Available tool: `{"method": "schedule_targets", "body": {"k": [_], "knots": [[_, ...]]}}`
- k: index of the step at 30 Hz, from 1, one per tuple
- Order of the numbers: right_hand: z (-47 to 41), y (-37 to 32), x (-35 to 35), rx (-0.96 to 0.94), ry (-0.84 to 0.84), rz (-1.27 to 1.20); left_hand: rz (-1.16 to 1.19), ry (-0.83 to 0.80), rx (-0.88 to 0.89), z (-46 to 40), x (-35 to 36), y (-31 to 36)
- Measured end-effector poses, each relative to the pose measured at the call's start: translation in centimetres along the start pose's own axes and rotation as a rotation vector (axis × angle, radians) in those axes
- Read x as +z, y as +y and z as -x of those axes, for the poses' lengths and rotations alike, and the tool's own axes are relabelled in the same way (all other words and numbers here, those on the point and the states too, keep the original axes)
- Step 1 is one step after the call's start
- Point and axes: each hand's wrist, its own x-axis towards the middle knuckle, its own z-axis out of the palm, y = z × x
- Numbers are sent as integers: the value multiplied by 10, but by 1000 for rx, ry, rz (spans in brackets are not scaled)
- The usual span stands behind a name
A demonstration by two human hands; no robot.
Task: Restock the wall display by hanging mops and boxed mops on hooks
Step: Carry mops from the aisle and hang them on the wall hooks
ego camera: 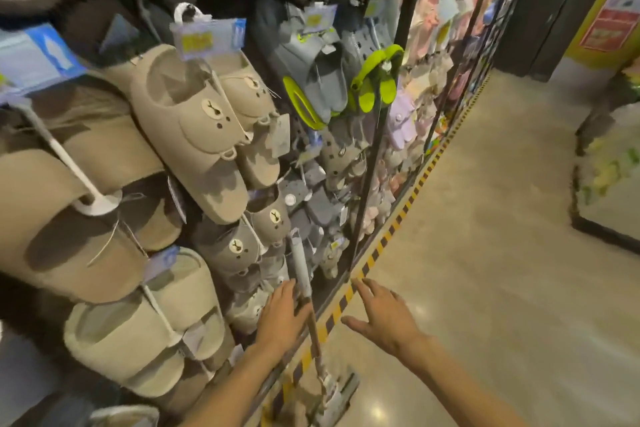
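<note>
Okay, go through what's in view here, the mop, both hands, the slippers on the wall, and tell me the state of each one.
Mop: upright, slightly tilted, head down at the floor.
Left hand: on the mop handle; grip unclear.
Right hand: open, fingers spread, holding nothing.
Bear-face slippers: hanging in a pair on a wall hook.
Grey slippers: hanging, lime soles showing.

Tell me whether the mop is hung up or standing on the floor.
Standing on the floor. The mop is upright, its head down by the striped tape; the left hand steadies its handle.

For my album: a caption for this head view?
Left hand grips a mop beside hanging slippers; right hand hovers open.
</note>
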Motion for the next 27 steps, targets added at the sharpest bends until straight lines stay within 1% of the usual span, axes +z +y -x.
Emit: {"method": "schedule_targets", "body": {"k": [3, 5, 8, 13, 16, 18, 22, 24, 27], "knots": [[-50, 15, -13, -114, -42, 12, 83, 49, -117, -28, 9, 7], [-79, 28, -21, -193, -54, 12, 127, 54, -188, -45, 18, 14], [-113, 48, -30, -283, -100, 8, 253, 74, -322, -69, 39, 15], [-151, 81, -29, -410, -199, -34, 383, 116, -473, -109, 98, -17], [-162, 90, -24, -452, -279, -148, 466, 235, -554, -105, 108, -2], [-165, 92, -18, -466, -346, -268, 451, 244, -581, -97, 115, 11], [-174, 84, -3, -514, -512, -495, 544, 295, -608, -68, 145, 40], [-175, 74, 4, -542, -566, -591, 576, 327, -628, -56, 159, 46], [-174, 64, 14, -576, -615, -622, 602, 396, -663, -43, 174, 46]]}}
